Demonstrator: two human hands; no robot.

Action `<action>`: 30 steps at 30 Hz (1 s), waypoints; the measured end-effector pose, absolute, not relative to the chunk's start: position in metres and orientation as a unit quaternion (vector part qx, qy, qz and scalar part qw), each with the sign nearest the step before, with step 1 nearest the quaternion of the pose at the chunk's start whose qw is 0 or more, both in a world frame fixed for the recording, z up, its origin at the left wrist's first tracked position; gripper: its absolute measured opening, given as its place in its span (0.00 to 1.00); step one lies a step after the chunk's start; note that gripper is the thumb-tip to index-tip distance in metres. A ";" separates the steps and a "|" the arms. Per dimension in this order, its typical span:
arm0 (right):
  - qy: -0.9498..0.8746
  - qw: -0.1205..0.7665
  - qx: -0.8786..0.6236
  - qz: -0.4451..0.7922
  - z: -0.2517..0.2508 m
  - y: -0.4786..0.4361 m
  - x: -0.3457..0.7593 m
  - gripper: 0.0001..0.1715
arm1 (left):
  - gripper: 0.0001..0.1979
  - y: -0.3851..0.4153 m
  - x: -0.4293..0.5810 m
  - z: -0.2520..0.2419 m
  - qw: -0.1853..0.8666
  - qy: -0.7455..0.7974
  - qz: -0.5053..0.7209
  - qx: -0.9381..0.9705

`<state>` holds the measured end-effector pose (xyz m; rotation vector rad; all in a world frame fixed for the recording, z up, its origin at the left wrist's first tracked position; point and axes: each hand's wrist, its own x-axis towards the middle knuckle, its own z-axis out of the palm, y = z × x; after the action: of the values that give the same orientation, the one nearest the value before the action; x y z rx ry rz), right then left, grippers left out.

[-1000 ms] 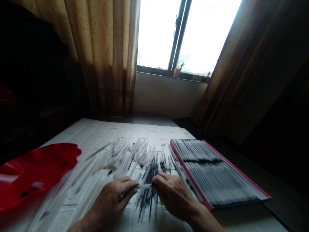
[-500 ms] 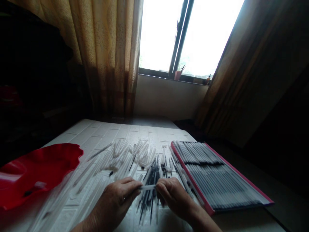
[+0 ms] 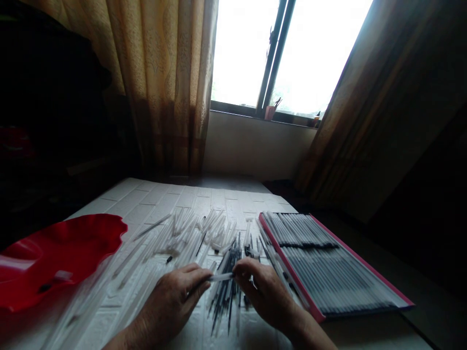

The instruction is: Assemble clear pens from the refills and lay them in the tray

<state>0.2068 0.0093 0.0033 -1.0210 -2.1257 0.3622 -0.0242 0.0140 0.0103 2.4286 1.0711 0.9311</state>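
My left hand point(image 3: 171, 299) and my right hand point(image 3: 266, 287) are both closed in pinches, low in the middle of the view. Between them a translucent white pen barrel point(image 3: 222, 277) lies nearly level, one end at each set of fingertips. Its ends are hidden by the fingers. Below it and partly behind it is a loose bundle of dark pen refills point(image 3: 225, 306) on the table. Farther back, many clear pen barrels point(image 3: 184, 222) are heaped across the tabletop. A small black cap-like piece point(image 3: 169, 259) rests just beyond my left hand.
On the right, a pink-edged box point(image 3: 292, 269) holds rows of pens with dark ends. A red wavy-rimmed dish point(image 3: 91, 228) at the left contains a small clear and black piece. The white table point(image 3: 146, 192) has a brick pattern. Behind are curtains point(image 3: 156, 73) and a window.
Both hands have risen slightly with the pen barrel between them. My right fingers have changed their grip, with a gap now showing between thumb and curled fingers.
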 end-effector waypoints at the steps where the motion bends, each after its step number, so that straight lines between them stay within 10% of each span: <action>1: -0.832 0.360 -0.401 0.131 0.004 0.009 0.207 0.05 | 0.10 0.013 -0.024 0.010 0.164 0.376 0.325 0.852; 8: -0.848 0.305 -0.426 0.080 0.004 0.009 0.207 0.20 | 0.10 0.011 -0.023 0.007 0.175 0.376 0.296 0.861; 14: -0.837 0.341 -0.407 0.131 0.007 0.006 0.209 0.03 | 0.10 0.013 -0.024 0.008 0.176 0.381 0.286 0.861; 30: -0.846 0.315 -0.417 0.110 0.003 0.007 0.211 0.03 | 0.11 0.013 -0.024 0.006 0.173 0.399 0.280 0.856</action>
<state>0.2108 0.0074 0.0029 -1.0980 -2.2289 0.2903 -0.0240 0.0132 0.0058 2.4279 1.1313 0.7944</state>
